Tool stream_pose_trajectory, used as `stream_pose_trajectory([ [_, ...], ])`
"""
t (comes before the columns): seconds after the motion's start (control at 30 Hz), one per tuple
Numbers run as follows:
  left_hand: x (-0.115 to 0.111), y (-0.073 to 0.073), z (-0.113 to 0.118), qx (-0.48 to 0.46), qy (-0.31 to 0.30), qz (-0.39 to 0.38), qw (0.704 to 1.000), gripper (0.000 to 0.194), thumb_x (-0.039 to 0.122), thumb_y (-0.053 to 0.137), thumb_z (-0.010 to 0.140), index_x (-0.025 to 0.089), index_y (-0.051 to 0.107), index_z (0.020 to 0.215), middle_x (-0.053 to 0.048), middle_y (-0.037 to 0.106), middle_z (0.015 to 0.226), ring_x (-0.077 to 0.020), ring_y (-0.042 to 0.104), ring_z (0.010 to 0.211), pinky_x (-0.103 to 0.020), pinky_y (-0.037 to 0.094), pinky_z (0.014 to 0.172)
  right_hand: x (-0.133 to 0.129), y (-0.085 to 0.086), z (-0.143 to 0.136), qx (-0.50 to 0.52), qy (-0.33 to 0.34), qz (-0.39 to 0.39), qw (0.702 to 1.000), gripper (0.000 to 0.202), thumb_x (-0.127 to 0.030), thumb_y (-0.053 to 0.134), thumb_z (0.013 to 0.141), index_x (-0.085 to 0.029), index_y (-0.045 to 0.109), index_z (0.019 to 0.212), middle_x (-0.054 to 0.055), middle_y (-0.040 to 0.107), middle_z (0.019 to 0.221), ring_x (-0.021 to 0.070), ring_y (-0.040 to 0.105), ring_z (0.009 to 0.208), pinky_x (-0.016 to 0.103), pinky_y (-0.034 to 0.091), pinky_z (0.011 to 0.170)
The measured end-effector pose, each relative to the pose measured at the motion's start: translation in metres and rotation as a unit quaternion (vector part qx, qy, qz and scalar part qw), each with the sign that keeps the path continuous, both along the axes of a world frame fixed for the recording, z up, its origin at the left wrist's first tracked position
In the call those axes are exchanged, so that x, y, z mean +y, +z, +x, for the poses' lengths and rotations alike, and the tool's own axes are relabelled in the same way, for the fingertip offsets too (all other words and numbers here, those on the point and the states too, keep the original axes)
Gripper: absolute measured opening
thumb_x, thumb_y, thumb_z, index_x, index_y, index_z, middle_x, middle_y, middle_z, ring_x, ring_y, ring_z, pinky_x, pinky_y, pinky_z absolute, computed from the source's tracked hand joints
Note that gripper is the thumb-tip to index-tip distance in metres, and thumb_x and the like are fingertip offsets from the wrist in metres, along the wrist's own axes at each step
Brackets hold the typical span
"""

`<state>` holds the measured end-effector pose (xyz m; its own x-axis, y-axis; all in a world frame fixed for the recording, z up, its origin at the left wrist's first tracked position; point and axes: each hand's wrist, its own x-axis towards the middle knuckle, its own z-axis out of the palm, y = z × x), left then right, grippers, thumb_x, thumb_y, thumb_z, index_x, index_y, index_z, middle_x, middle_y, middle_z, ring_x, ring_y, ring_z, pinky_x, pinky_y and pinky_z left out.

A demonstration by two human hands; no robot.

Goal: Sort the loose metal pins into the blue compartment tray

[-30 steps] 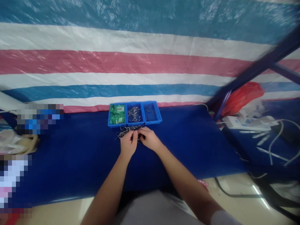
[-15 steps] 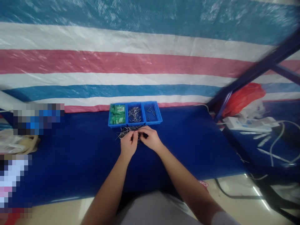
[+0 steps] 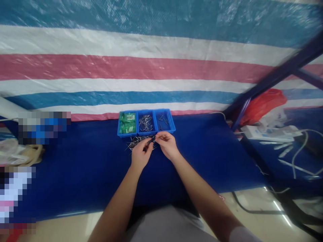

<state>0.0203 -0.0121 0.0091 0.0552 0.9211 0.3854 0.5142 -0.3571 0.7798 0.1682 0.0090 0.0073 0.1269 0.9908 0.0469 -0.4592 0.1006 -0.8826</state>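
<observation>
A pile of thin metal pins (image 3: pixel 133 142) lies on the blue table, just in front of three joined blue bins. Over the pile's right part is my left hand (image 3: pixel 141 153), its thumb and fingers closed on something I cannot make out. My right hand (image 3: pixel 167 144) is beside it, fingertips pinched near the front of the right bin (image 3: pixel 172 125); what they hold is too small to name. Green packets (image 3: pixel 128 122) fill the left bin, many metal pieces (image 3: pixel 145 123) lie in the middle one, and several pins (image 3: pixel 163 119) are in the right one.
Striped plastic sheeting (image 3: pixel 151 69) hangs behind the blue table (image 3: pixel 83 168). At the right are a metal frame (image 3: pixel 272 77), a red bag (image 3: pixel 264 104), a white box (image 3: pixel 264 132) and cables. A basket (image 3: pixel 35 154) sits at the left edge.
My right hand has shifted slightly right and up, its fingertips nearer the right bin. The left hand has moved a little to the right and its thumb has parted from the other hand.
</observation>
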Motion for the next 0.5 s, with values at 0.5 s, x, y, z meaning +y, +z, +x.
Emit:
stream_pose_trajectory([
  [0.5,-0.0015,0.0002,-0.0007,0.025,-0.011,0.003,1.000,0.021,0.036,0.058,0.091,0.023,0.071,0.102,0.001,0.070,0.074,-0.0106,0.064,0.064,-0.022,0.050,0.068,0.0029,-0.0010,-0.0013,0.158,0.075,-0.080,0.981,0.037,-0.009,0.081,0.058,-0.026,0.071,0.089,-0.004,0.072,0.082,0.0120,0.067,0.078,0.024,0.057,0.074],
])
